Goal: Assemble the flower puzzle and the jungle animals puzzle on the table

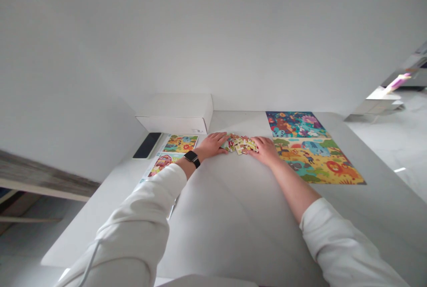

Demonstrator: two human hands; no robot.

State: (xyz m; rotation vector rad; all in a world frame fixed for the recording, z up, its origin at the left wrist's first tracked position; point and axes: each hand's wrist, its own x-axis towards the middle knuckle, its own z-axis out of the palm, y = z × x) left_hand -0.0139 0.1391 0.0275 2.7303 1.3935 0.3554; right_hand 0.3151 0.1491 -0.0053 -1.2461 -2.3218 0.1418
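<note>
**Two open hands, right at the jigsaw pile!**
We start left of the left hand: a black phone [147,145], a white box [175,114] with an unreadably small label, and printed puzzle sheets [180,143]. Then the left hand [213,144], flat and open, black smartwatch [192,159] on its wrist, touching the jigsaw pieces [240,144]. The right hand [265,150], also open, touches them too, gripping nothing; just beyond it lie bright animal-scene pictures [315,158].

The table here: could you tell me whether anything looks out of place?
The loose jigsaw pieces lie in a jumbled heap between the left hand and right hand, unlike the flat puzzle picture nearby.
</note>
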